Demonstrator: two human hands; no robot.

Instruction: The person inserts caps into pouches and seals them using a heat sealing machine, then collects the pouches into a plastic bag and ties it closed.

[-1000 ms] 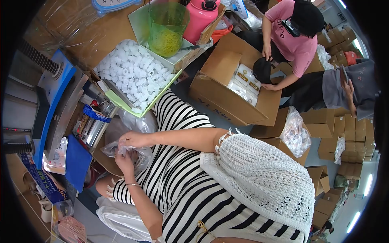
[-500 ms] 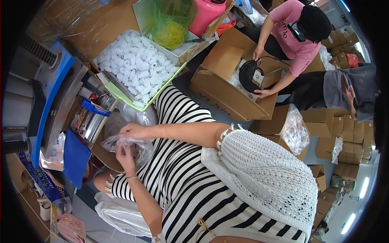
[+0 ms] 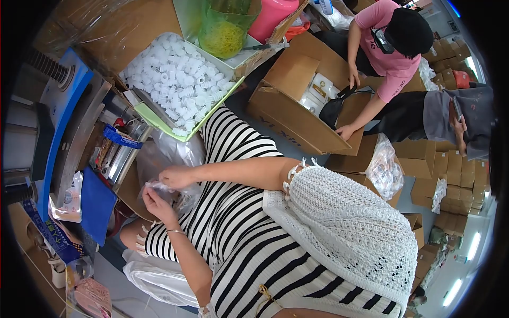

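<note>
Both my hands are close together over my lap, their fingers bent inward around thin clear plastic. My right hand pinches a crumpled clear plastic bag from above. Just below it, my left hand, with a bracelet at the wrist, closes its fingertips on the film's near edge. Whatever small thing may lie between the fingertips is too blurred to make out. Beyond my hands, a pale green tray holds a heap of small white ribbed plastic pieces. More clear plastic hangs under the tray.
A blue-framed machine stands at left, beside a blue sheet. Behind the tray are a green translucent container and a pink container. A person in pink reaches into a cardboard box; stacked cartons stand at right.
My hands have shifted slightly, the left fingertips moving up and left while the right hand turns. The person in pink has lowered the black item into the box.
</note>
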